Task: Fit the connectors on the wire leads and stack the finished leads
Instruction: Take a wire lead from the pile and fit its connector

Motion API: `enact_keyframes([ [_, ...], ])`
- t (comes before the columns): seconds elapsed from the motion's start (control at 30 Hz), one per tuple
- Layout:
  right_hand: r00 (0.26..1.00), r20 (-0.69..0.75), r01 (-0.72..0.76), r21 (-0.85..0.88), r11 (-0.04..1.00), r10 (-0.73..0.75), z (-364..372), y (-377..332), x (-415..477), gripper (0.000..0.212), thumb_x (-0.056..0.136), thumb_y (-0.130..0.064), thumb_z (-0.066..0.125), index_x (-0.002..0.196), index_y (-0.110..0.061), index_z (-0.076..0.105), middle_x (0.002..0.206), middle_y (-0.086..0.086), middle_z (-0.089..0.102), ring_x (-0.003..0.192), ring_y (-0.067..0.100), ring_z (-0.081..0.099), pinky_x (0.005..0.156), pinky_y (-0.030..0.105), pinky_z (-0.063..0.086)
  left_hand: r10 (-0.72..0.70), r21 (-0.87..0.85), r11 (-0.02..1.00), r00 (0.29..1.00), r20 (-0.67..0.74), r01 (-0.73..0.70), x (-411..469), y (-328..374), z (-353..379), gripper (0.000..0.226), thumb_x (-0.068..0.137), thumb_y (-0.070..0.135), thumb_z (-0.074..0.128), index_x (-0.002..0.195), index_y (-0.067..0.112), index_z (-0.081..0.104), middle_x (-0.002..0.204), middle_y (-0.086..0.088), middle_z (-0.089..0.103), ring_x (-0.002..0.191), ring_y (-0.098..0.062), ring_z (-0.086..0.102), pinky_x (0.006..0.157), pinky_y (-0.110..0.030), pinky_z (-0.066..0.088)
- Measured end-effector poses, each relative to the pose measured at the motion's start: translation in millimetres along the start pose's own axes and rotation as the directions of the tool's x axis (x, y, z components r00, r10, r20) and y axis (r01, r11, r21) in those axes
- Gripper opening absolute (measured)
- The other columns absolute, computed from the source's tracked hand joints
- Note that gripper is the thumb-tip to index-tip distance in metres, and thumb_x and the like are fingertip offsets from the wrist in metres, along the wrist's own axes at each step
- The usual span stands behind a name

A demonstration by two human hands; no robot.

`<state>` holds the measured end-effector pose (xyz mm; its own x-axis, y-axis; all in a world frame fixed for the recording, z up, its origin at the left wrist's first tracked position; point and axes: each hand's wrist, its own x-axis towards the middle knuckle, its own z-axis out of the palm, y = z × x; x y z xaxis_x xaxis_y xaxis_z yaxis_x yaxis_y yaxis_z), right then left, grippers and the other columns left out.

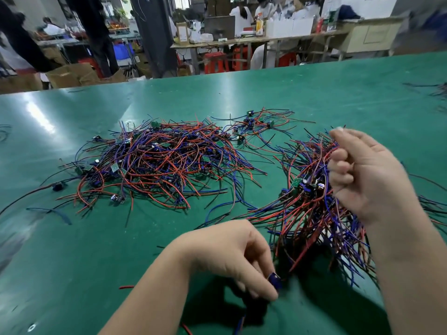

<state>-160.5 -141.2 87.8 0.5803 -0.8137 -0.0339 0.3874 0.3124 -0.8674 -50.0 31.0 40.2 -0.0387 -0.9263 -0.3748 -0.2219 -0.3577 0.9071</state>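
A wide loose heap of red, blue and black wire leads (pixel 159 163) with small green boards lies on the green table (pixel 96 250). To its right stands a denser pile of leads (pixel 307 213). My left hand (pixel 232 257) hovers low near the front edge and pinches a small dark blue component (pixel 275 280) between its fingertips, with wires trailing below. My right hand (pixel 365 175) is raised over the right pile, fingers curled, index finger up; a wire may run through it, but blur hides this.
A small cluster of leads (pixel 256 126) lies behind the two piles. Stray wires sit at the left edge (pixel 48 211) and far right (pixel 435 93). Beyond the table are cardboard boxes (pixel 70 74), red stools (pixel 215 62), benches and seated people.
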Motion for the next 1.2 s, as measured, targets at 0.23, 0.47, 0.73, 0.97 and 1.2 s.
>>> enact_keyframes([
  [0.23, 0.951, -0.301, 0.181, 0.366, 0.913, -0.068, -16, -7, 12, 0.026, 0.101, -0.031, 0.031, 0.088, -0.018, 0.049, 0.064, 0.004, 0.063, 0.051, 0.014, 0.057, 0.057, 0.02, 0.044, 0.219, -0.277, 0.919, 0.947, -0.233, -0.281, -7, 2, -14, 0.015, 0.065, 0.01, 0.077, 0.07, 0.023, 0.071, 0.063, 0.002, 0.068, 0.056, -0.011, 0.066, 0.055, -0.021, 0.053],
  [0.47, 0.989, 0.138, 0.037, 0.074, 0.997, -0.047, 1, 2, -1, 0.029, 0.092, -0.014, 0.046, 0.065, -0.015, 0.056, 0.064, 0.007, 0.065, 0.056, 0.019, 0.058, 0.052, 0.02, 0.045, 0.198, -0.504, 0.679, 0.794, -0.574, -0.534, -3, 2, -23, 0.019, 0.059, 0.021, 0.087, 0.072, 0.013, 0.075, 0.057, -0.002, 0.064, 0.048, -0.011, 0.063, 0.049, -0.021, 0.053],
  [0.73, 0.779, 0.622, 0.476, -0.498, 0.724, -0.085, 12, 29, -19, 0.028, 0.072, -0.025, 0.07, 0.097, -0.015, 0.074, 0.097, 0.002, 0.072, 0.088, 0.018, 0.069, 0.078, 0.034, 0.055, 0.259, -0.244, 0.808, 0.695, -0.671, -0.537, 9, 2, -13, 0.014, 0.061, 0.025, 0.072, 0.072, 0.017, 0.077, 0.06, -0.002, 0.067, 0.047, -0.013, 0.062, 0.049, -0.022, 0.051],
  [0.97, 0.814, 0.495, 0.493, -0.313, 0.812, -0.304, 5, 16, -13, 0.018, 0.068, -0.019, 0.076, 0.086, -0.017, 0.077, 0.086, 0.006, 0.074, 0.077, 0.018, 0.068, 0.071, 0.02, 0.053, 0.271, 0.034, 0.921, 0.579, -0.769, -0.387, 0, -1, -26, 0.025, 0.076, 0.04, 0.068, 0.086, 0.018, 0.075, 0.073, 0.0, 0.073, 0.067, -0.015, 0.069, 0.069, -0.034, 0.059],
  [1.2, 0.867, -0.08, 0.346, -0.613, 0.71, -0.491, -33, 6, 21, 0.007, 0.071, -0.028, 0.07, 0.076, -0.033, 0.072, 0.071, 0.002, 0.07, 0.06, 0.012, 0.057, 0.059, 0.025, 0.046, 0.064, 0.172, 0.76, 0.192, -0.979, 0.627, -20, -49, -77, 0.058, 0.086, 0.042, 0.061, 0.14, 0.031, 0.04, 0.131, -0.01, 0.046, 0.12, -0.032, 0.039, 0.1, -0.044, 0.034],
])
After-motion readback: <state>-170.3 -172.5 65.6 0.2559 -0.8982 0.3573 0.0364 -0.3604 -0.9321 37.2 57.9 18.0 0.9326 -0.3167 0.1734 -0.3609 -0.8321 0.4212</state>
